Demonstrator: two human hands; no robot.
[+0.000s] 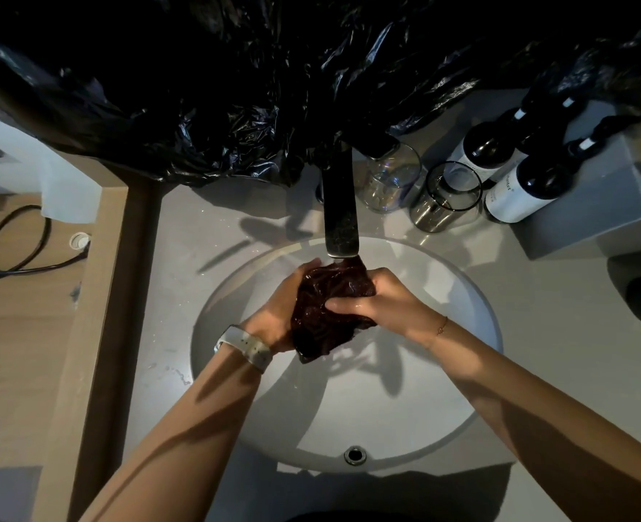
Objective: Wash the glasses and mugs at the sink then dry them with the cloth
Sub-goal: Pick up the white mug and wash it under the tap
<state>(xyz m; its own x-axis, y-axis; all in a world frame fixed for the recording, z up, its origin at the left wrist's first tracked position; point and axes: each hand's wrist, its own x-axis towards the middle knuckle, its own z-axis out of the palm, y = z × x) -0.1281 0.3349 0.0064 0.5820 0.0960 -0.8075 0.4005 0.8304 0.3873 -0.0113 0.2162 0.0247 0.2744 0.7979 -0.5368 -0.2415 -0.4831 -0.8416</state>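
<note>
Item: dark wet crumpled cloth (330, 307), gripped by left hand (281, 310) and right hand (383, 303) under black faucet (339, 209), over white round basin (473, 303). Step: probably rinsing cloth. Two clear glasses (390, 178) wait behind on the counter; next, likely wring.

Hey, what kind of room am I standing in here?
Likely a bathroom or hotel-room vanity: a round basin set in a countertop, a flat faucet over it, and two glasses beside toiletry bottles.

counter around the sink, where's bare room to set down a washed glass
Free: the counter left of the basin, up to the wooden edge, and right of it, below the grey box. Crowded: behind-right of the faucet, with two glasses and bottles.
</note>
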